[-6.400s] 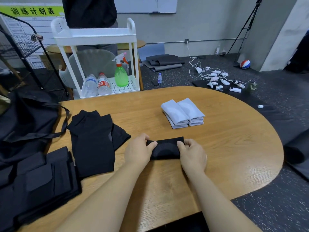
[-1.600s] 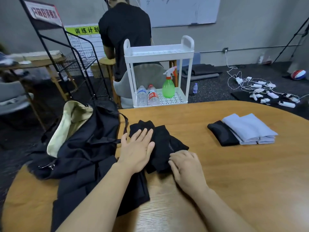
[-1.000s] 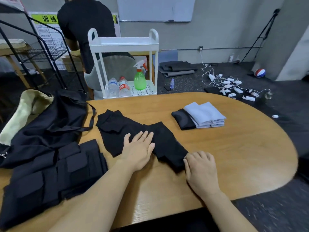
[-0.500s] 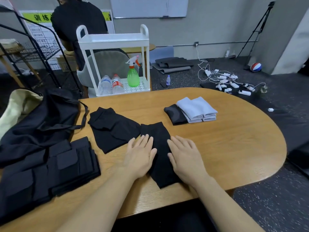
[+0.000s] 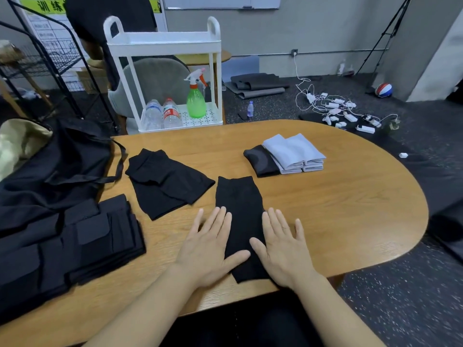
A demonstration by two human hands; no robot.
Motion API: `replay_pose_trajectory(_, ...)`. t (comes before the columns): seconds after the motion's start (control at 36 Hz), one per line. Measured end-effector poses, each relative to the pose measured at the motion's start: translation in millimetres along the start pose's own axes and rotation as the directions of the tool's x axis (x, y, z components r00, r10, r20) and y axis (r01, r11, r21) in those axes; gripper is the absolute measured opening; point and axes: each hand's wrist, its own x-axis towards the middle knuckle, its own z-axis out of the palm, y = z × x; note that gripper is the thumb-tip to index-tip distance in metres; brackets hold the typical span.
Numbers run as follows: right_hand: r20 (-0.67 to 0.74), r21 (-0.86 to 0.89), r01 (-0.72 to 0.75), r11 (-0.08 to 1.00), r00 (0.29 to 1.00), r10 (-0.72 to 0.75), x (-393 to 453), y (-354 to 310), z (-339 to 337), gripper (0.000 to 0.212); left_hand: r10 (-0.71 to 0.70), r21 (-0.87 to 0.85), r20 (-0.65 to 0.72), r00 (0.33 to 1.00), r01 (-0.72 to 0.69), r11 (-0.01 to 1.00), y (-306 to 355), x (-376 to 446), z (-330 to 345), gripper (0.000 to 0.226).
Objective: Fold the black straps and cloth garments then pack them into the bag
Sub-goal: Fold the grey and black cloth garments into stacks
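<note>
**Both palms flat beside one black garment laid lengthwise**

A long black garment (image 5: 240, 221) lies flat on the wooden table (image 5: 338, 209), running away from the person, its near end close to the table edge. The left hand (image 5: 208, 249) lies palm down along its left side, fingers straight and slightly spread, thumb tip resting on the cloth. The right hand (image 5: 283, 244) mirrors it on the right side, fingers straight and spread, thumb on the cloth. Neither hand pinches anything.

Beyond the left fingertips and a little left lies a second black garment (image 5: 165, 181), partly folded, just apart from the first. Beyond the right fingertips sits a folded black piece (image 5: 260, 160) touching a stack of folded grey cloths (image 5: 295, 152). Left of the left hand a pile of black straps (image 5: 75, 241) lies with padded flaps showing. Farther left the black bag (image 5: 57, 169) slumps on the table, its pale lining (image 5: 17, 144) showing at the mouth; what is inside cannot be made out. Behind the table a white cart (image 5: 162, 43) holds two water bottles (image 5: 162, 113) and a green spray bottle (image 5: 196, 98) on its lower shelf.

Half a second ago both hands lay on top of the garment, close together; they now sit wider apart at its edges, and the cloth lies straighter and clear of the second garment.
</note>
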Motion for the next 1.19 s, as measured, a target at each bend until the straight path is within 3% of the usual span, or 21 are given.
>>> replay_pose_trajectory(0.25,0.024,0.030,-0.001,1.000,1.000,0.000,-11,5,-4,0.122,0.033,-0.052,0.007,0.999,-0.033,0.998,-17,-1,-5,0.092)
replay_pose_trajectory(0.39,-0.029,0.127,0.043,0.991,0.999,-0.040,-4,4,-17,0.090,-0.016,-0.156,-0.012,1.000,0.014,0.988,-23,9,-13,0.086)
replay_pose_trajectory(0.5,-0.089,0.128,0.097,0.987,0.992,-0.086,21,3,-25,0.079,-0.020,-0.187,-0.028,0.999,0.015,0.982,-24,31,-23,0.077)
replay_pose_trajectory(0.67,-0.066,0.081,0.119,0.990,0.991,-0.114,54,5,-32,0.063,0.009,-0.174,-0.042,0.999,-0.016,0.985,-20,62,-36,0.067)
replay_pose_trajectory(0.72,-0.069,0.045,0.142,0.989,0.988,-0.138,64,4,-33,0.064,0.016,-0.162,-0.043,0.999,-0.023,0.987,-19,71,-36,0.065)
replay_pose_trajectory(0.83,-0.081,-0.064,0.223,0.973,0.970,-0.228,83,-1,-33,0.088,0.026,-0.181,-0.047,0.999,-0.034,0.983,-16,83,-33,0.061)
replay_pose_trajectory(0.94,-0.006,-0.116,0.276,0.954,0.960,-0.278,92,-1,-23,0.095,-0.002,-0.180,0.037,0.999,0.008,0.984,-15,88,-23,0.062)
replay_pose_trajectory(1.06,0.017,-0.067,0.211,0.975,0.978,-0.210,96,10,-11,0.120,-0.042,-0.134,-0.001,0.999,0.041,0.990,-17,87,-8,0.091)
replay_pose_trajectory(1.19,0.005,-0.018,0.130,0.991,0.991,-0.130,91,20,-12,0.105,-0.063,-0.064,-0.037,0.997,0.061,0.996,-17,84,-4,0.101)
